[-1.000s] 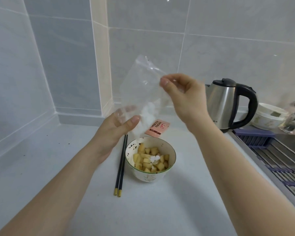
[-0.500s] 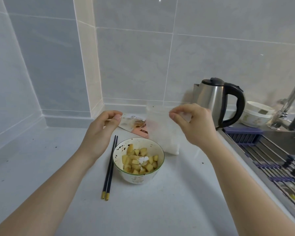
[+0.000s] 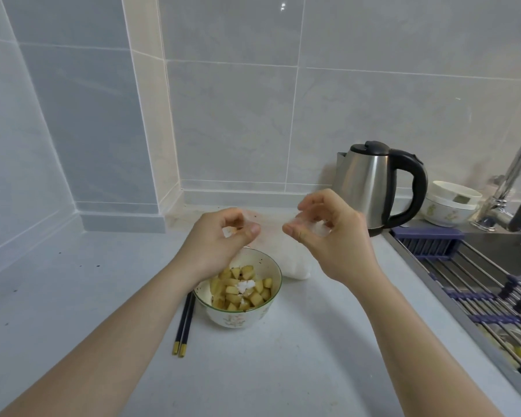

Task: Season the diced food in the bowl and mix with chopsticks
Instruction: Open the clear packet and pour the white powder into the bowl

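Note:
A white floral bowl (image 3: pixel 238 319) with a green rim stands on the counter, holding yellow diced food (image 3: pixel 232 291) topped with a small heap of white powder. Dark chopsticks (image 3: pixel 183 326) with yellow ends lie just left of the bowl, partly under my left forearm. Behind the bowl a clear plastic bag (image 3: pixel 289 263) with white powder in its bottom stands on the counter. My left hand (image 3: pixel 220 245) pinches the bag's top edge at the left. At the right, my right hand (image 3: pixel 328 236) pinches the same edge.
A steel kettle (image 3: pixel 370 185) with a black handle stands at the back right. Beside it are stacked white bowls (image 3: pixel 451 203) and a faucet (image 3: pixel 512 188). A sink with a roll-up drying rack (image 3: pixel 478 281) borders the counter on the right. Tiled walls close the back and left.
The bag came down from above the bowl onto the counter behind it. My left hand moved back to the bag's top edge, and both hands now pinch it.

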